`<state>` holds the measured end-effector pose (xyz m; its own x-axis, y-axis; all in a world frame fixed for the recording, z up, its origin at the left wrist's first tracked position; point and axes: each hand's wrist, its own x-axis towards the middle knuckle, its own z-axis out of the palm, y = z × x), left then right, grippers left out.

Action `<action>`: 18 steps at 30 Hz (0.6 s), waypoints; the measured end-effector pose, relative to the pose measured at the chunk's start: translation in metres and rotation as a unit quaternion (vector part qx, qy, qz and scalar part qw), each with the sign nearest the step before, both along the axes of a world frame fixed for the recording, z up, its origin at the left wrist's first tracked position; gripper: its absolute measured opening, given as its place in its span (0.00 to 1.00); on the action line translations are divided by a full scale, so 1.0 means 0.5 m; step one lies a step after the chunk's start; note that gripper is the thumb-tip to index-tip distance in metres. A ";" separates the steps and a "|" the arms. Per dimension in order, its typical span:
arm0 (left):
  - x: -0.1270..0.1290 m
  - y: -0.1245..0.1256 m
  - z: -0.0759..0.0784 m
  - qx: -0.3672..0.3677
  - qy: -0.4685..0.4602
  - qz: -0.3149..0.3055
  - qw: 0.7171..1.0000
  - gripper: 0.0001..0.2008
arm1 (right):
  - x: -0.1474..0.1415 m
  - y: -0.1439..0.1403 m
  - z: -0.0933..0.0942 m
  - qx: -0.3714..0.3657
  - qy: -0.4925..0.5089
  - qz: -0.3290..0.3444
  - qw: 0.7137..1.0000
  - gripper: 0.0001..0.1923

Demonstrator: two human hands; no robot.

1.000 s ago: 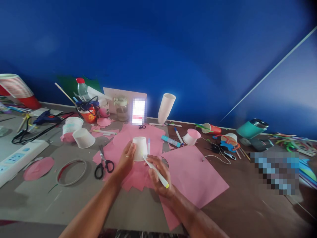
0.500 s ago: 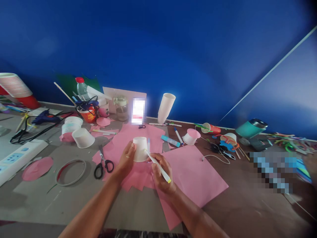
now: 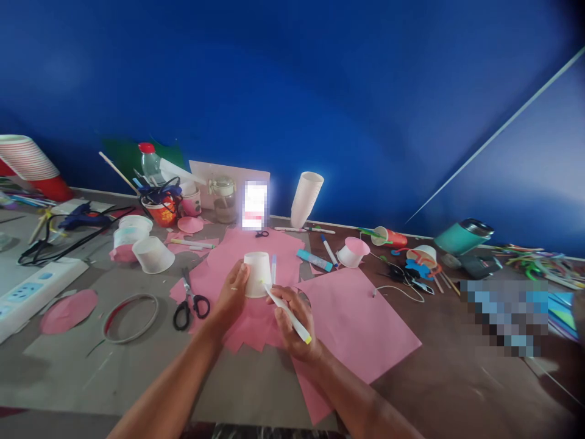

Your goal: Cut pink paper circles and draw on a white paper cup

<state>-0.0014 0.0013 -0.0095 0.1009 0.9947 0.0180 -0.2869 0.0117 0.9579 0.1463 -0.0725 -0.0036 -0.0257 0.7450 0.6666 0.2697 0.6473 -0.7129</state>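
A white paper cup (image 3: 256,271), turned upside down, is gripped at its left side by my left hand (image 3: 232,294). In my right hand (image 3: 295,320) is a white marker (image 3: 292,318) with a yellow end, its tip at the lower right of the cup's wall. A small yellow mark shows on the cup near that tip. Pink paper (image 3: 247,329) lies under the cup and hands. Just behind the cup's right edge is a pen cap or pen (image 3: 273,265), partly hidden. Black-handled scissors (image 3: 191,305) lie left of my left hand.
A large pink sheet (image 3: 361,317) spreads to the right. Around the hands stand a stack of white cups (image 3: 307,198), a glue stick (image 3: 314,260), a pink-topped cup (image 3: 353,252), a tape ring (image 3: 130,318), a white cup (image 3: 154,254) and a power strip (image 3: 41,289). A teal tumbler (image 3: 464,236) lies farther right.
The marker has shifted slightly down and left along the cup's wall. A yellow mark is now visible there. The left hand and cup have barely moved.
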 end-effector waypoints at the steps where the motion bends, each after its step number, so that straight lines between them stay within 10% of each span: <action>1: 0.000 0.000 0.000 -0.002 0.005 0.001 1.000 0.19 | -0.002 -0.001 0.001 0.005 -0.001 0.005 1.000 0.13; 18: 0.004 -0.003 0.003 -0.017 -0.041 -0.012 0.999 0.21 | 0.008 0.007 -0.015 -0.017 0.017 -0.042 0.999 0.14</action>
<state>0.0004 -0.0001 -0.0082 0.1251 0.9921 -0.0073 -0.3641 0.0528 0.9299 0.1503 -0.0691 -0.0110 0.0603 0.7660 0.6400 0.2975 0.5982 -0.7441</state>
